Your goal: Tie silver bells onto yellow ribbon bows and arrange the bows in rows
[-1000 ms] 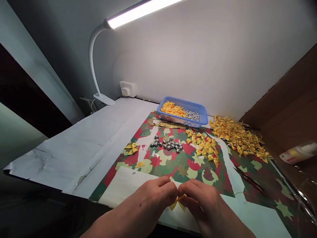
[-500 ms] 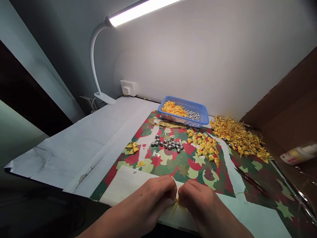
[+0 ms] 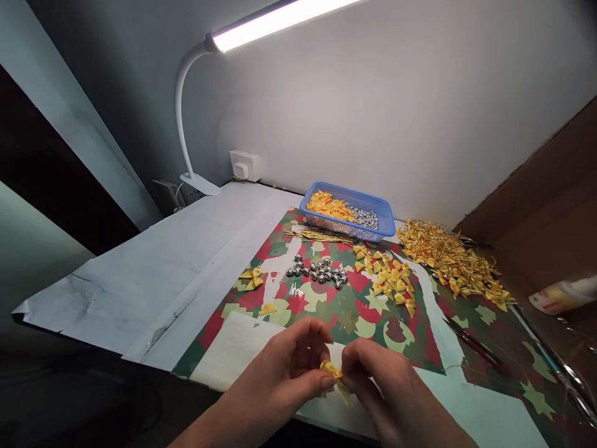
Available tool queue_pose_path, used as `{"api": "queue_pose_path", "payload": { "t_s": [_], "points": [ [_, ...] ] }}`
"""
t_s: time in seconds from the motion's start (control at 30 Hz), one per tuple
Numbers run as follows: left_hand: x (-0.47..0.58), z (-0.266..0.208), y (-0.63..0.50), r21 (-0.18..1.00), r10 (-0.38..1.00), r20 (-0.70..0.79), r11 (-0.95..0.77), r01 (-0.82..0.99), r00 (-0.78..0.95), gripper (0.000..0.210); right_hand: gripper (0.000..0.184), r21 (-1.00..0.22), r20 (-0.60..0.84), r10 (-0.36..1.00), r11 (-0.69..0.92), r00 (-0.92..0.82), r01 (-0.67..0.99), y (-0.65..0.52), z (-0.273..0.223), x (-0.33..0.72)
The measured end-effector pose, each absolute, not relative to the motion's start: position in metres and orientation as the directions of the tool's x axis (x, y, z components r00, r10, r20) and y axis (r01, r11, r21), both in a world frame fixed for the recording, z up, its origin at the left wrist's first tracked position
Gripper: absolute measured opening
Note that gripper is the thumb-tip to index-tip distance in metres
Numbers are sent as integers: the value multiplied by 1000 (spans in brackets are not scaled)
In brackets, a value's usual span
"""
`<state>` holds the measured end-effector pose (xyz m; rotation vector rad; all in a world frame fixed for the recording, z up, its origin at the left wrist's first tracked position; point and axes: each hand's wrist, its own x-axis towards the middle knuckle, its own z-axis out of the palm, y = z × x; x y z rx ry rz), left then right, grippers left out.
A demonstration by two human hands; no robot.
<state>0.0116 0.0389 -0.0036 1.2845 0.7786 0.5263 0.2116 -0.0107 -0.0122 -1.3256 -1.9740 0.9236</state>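
My left grip (image 3: pixel 284 376) and right grip (image 3: pixel 385 379) are both clamping one yellow bow (image 3: pixel 337 374) in front of the one blue basket (image 3: pixel 373 235), near the counter's (image 3: pixel 177 267) front edge. Left of the basket, one lamp (image 3: pixel 179 106) is standing; right of it, one golden heap (image 3: pixel 448 261) is lying.

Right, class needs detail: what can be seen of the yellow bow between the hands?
The yellow bow looks like shiny ribbon, gathered at the middle, with a loop at the upper left and a tail slanting downward. The left hand's thumb touches its left side; the right hand hides its right. Whether it is finished cannot be told.
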Motion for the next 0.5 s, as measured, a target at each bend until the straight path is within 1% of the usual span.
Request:
{"api": "queue_pose_path", "payload": {
  "t_s": [0.07, 0.1, 0.17, 0.27, 0.37, 0.43, 0.5],
  "points": [
    [14, -7, 37, 973, 768, -216, 219, 71, 603, 22, 14, -810, 93, 943, 258, -318, 526, -11, -11, 211],
    [15, -8, 37, 977, 783, -208, 197, 82, 586, 24, 13, -809, 124, 942, 279, -313, 518, -10, -11, 210],
    [17, -11, 36, 984, 809, -176, 122, 133, 561, 26, 14, -787, 231, 928, 354, -291, 505, -10, -11, 206],
    [19, -12, 34, 976, 819, -96, -36, 217, 566, 25, 14, -699, 361, 895, 447, -263, 559, -10, -15, 199],
    [19, -11, 31, 951, 818, -15, -166, 261, 575, 24, 15, -617, 416, 873, 478, -256, 626, -8, -18, 193],
    [19, -10, 30, 950, 824, 8, -184, 253, 567, 27, 16, -637, 413, 877, 470, -244, 611, -7, -19, 189],
    [18, -9, 30, 963, 826, -9, -146, 228, 564, 27, 16, -747, 343, 913, 409, -222, 524, -6, -20, 186]
  ]
}}
